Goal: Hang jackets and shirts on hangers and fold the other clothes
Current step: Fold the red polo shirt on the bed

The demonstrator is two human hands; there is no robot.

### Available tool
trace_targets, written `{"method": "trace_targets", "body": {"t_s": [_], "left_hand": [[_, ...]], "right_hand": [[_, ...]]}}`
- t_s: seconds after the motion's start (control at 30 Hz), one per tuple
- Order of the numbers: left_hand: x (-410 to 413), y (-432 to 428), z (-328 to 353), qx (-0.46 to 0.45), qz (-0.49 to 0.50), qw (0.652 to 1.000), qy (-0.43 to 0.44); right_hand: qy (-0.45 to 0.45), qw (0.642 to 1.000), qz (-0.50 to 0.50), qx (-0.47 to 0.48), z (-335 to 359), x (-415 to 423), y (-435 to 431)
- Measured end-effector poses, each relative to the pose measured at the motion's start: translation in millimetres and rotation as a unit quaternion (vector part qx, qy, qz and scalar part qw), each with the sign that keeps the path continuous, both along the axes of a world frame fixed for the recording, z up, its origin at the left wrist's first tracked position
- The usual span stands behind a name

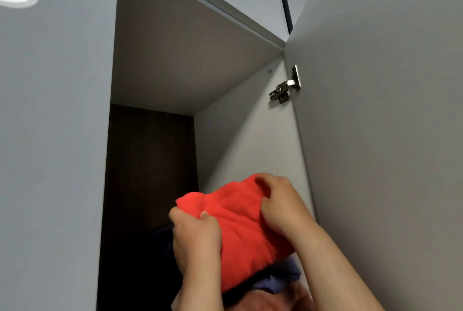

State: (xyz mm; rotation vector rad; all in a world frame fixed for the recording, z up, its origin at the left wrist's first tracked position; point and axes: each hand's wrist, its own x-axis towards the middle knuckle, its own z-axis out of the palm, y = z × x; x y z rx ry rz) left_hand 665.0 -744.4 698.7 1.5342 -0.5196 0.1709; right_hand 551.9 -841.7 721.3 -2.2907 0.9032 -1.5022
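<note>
Because a folded bundle needs support on both sides to keep its shape, the red garment point(240, 225) is held between two hands at the open mouth of the wardrobe point(240, 140), raised in front of the dark interior. It is gripped at its near left edge by the left hand point(198, 243), the thumb pressed onto the cloth and the fingers curled round beneath it. Its upper right side is clutched by the right hand point(280, 205), whose fingers are bent and dug into the fabric. Bluish and brownish clothes point(278, 283) are seen just under the bundle, though whether they are touched by it cannot be told. Judging by the lift, a placement on a shelf seems intended; the door point(375, 135) is swung open on its hinge point(285, 87).
</note>
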Motion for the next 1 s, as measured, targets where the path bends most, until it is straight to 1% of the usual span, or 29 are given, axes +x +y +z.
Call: {"method": "trace_targets", "body": {"t_s": [0.07,0.13,0.2,0.23,0.27,0.37,0.4,0.43,0.47,0.5,0.53,0.57,0.6,0.63,0.67,0.73,0.8,0.87,0.93,1.0], "left_hand": [[17,-26,0,0.099,-0.008,0.995,-0.003],[33,-48,-19,0.179,-0.030,0.983,0.007],[42,-59,-39,0.225,-0.042,0.973,0.026],[44,-62,-45,0.235,-0.036,0.971,0.029],[44,-63,-48,0.247,-0.017,0.969,0.020],[40,-61,-50,0.277,0.075,0.957,-0.033],[35,-60,-52,0.267,0.102,0.956,-0.069],[31,-60,-55,0.233,0.131,0.956,-0.122],[30,-62,-59,0.185,0.144,0.954,-0.186],[28,-61,-62,0.151,0.140,0.943,-0.260],[25,-60,-64,0.134,0.133,0.930,-0.315],[22,-56,-64,0.145,0.100,0.928,-0.327],[21,-53,-63,0.184,0.062,0.930,-0.312],[21,-53,-62,0.227,0.032,0.931,-0.284],[22,-55,-63,0.267,0.023,0.925,-0.268],[21,-60,-66,0.340,-0.006,0.911,-0.232],[16,-59,-67,0.375,-0.020,0.906,-0.193],[19,-60,-67,0.406,-0.029,0.897,-0.172],[23,-62,-71,0.439,-0.045,0.882,-0.166],[27,-63,-72,0.458,-0.055,0.872,-0.163]], "right_hand": [[0.073,0.997,0.001,-0.002,1,17,-30],[0.160,0.987,-0.013,0.007,-14,32,-54],[0.268,0.962,-0.053,-0.003,-38,41,-66],[0.304,0.950,-0.075,-0.016,-50,45,-72],[0.319,0.943,-0.089,-0.030,-59,47,-75],[0.317,0.939,-0.112,-0.072,-74,51,-81],[0.310,0.940,-0.112,-0.084,-79,51,-82],[0.294,0.946,-0.105,-0.089,-84,51,-80],[0.263,0.955,-0.101,-0.095,-89,51,-78],[0.221,0.965,-0.102,-0.101,-92,49,-76],[0.173,0.973,-0.099,-0.113,-94,47,-74],[0.147,0.977,-0.091,-0.127,-93,42,-71],[0.118,0.974,-0.094,-0.168,-91,39,-69],[0.112,0.974,-0.070,-0.184,-87,36,-66],[0.118,0.976,-0.037,-0.181,-82,35,-61],[0.146,0.982,0.024,-0.121,-81,36,-63],[0.188,0.979,0.046,-0.063,-86,39,-68],[0.211,0.975,0.071,-0.004,-96,45,-73],[0.215,0.970,0.096,0.058,-105,50,-81],[0.209,0.966,0.120,0.097,-109,54,-86]]}}
